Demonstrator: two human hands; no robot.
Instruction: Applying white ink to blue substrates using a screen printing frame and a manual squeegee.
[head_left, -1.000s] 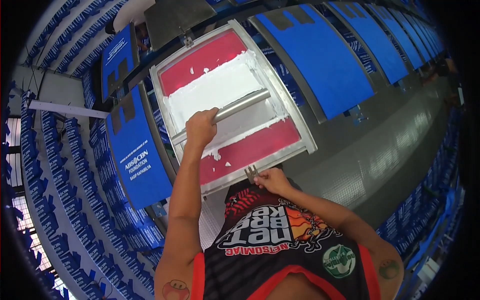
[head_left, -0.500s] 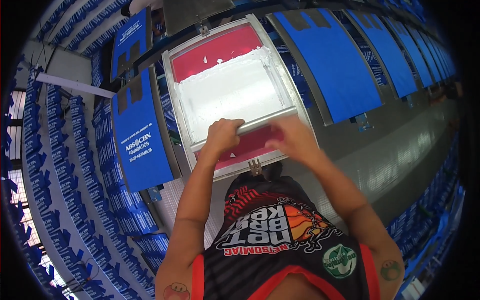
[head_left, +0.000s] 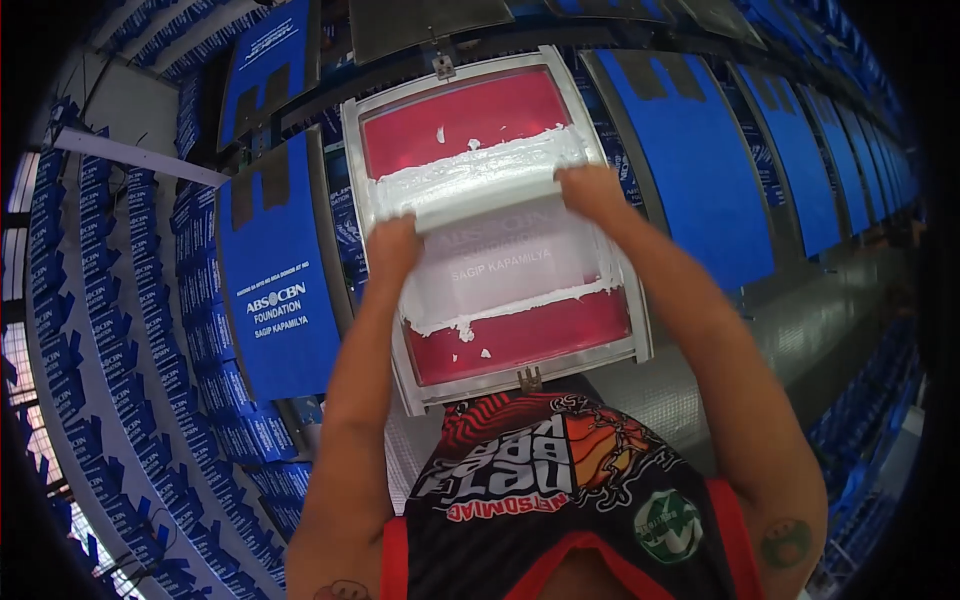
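Both my hands grip a squeegee that lies across a screen-printing frame. My left hand is closed round its left end, and my right hand, slightly blurred, is closed round its right end. White ink spreads over the mesh beyond the squeegee. On the near side of it, pale lettering shows through a thinly coated area, edged by a ragged line of white ink. Red mesh shows at the near and far ends of the frame. Metal clips sit at its near edge.
Dark boards bearing blue cloth panels stand on both sides, one at the left and a row starting at the right. A pale bar juts in at the left. Many printed blue pieces hang in rows beyond.
The squeegee has moved away from me, from the frame's near end past its middle. My right hand, loose at the bar before, is now closed on it. Lettering now shows through the mesh.
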